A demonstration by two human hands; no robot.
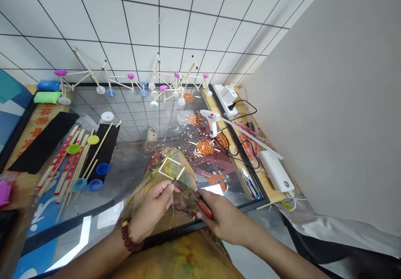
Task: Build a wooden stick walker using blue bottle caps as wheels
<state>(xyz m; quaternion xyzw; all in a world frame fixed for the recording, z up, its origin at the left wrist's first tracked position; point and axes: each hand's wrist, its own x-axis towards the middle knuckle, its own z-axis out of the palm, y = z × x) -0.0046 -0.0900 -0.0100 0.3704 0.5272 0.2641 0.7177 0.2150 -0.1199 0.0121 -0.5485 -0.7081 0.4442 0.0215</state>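
Orange characters (205, 148), illegible from here, lie near white glue gun (212, 122); left hand (159, 202), fingertips pressed together, meets red-handled pliers' (188, 191) nose, right hand (226, 216) curled round handles.

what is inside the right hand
The right hand holds pliers: their dark metal head and part of a red handle show. The fingers and palm cover the rest of the grip.

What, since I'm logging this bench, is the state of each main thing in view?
Pliers: held in the right grip
Right grip: closed around the handles
Left grip: pinched by the pliers' tip
Stick outline: flat, gap at upper right
Stick models: standing upright
Glue gun: set down, rod in its rear
Power strip: black plug inserted
Tabletop: littered with scraps
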